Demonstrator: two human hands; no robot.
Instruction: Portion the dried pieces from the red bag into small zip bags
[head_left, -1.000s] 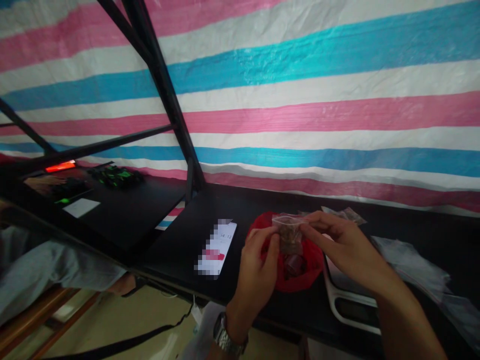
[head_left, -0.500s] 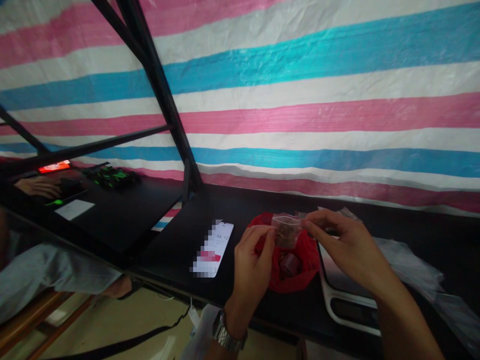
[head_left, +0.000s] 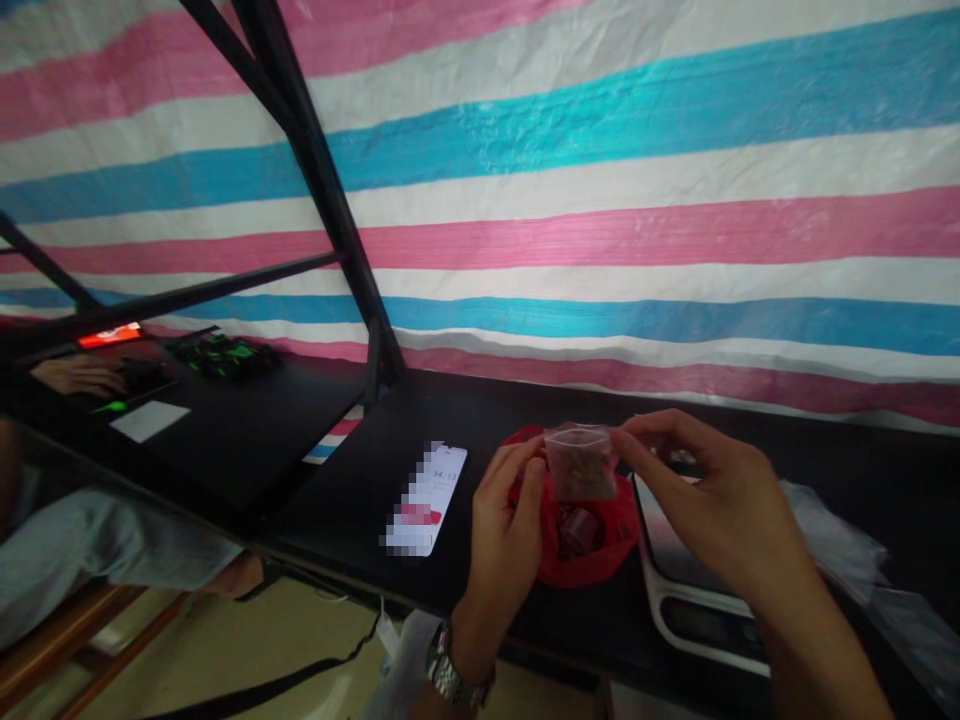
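Observation:
Between my hands hangs a small clear zip-lock bag (head_left: 582,468) with a little dark, brownish-green matter inside, too blurred to name. My left hand (head_left: 508,510) pinches its left edge. At the top right corner, the thumb and forefinger of my right hand (head_left: 705,490) are closed on it too. Below the bag stands an open red plastic bag (head_left: 592,572), which holds a small purplish cylindrical thing (head_left: 579,530). My right hand is above a flat white-rimmed scale (head_left: 660,610) and covers part of it.
Left of my hands a phone (head_left: 431,500) lies on the black table (head_left: 330,530). Clear plastic bags (head_left: 847,540) lie beyond the scale. Farther left, another person's hand (head_left: 79,375) rests near a green-and-black object (head_left: 225,355). A black metal post (head_left: 322,190) rises behind.
The zip-lock bag now hangs flatter and shows more of its front. My right hand has shifted slightly to the right, while my left hand has barely moved.

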